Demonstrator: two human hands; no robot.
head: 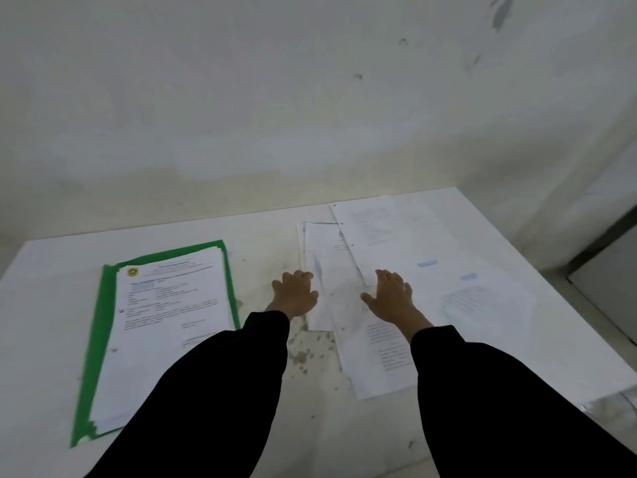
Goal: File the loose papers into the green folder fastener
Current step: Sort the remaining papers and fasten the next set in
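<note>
My right hand (391, 298) lay flat on the loose papers (424, 257), fingers spread and gripping nothing. My left hand (294, 294) was unclenched too, its fingertips at the left edge of that same pile, its palm over the white table (310, 408). The green folder (103, 319), bearing a stack of sheets (165, 322), lay farther left, apart from both hands.

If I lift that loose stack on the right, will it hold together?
Probably not: the loose papers lie fanned and unbound, so sheets would likely slide apart. They look thin, so expect drooping from one edge. On the smooth table, pushing should slide them easily.
</note>
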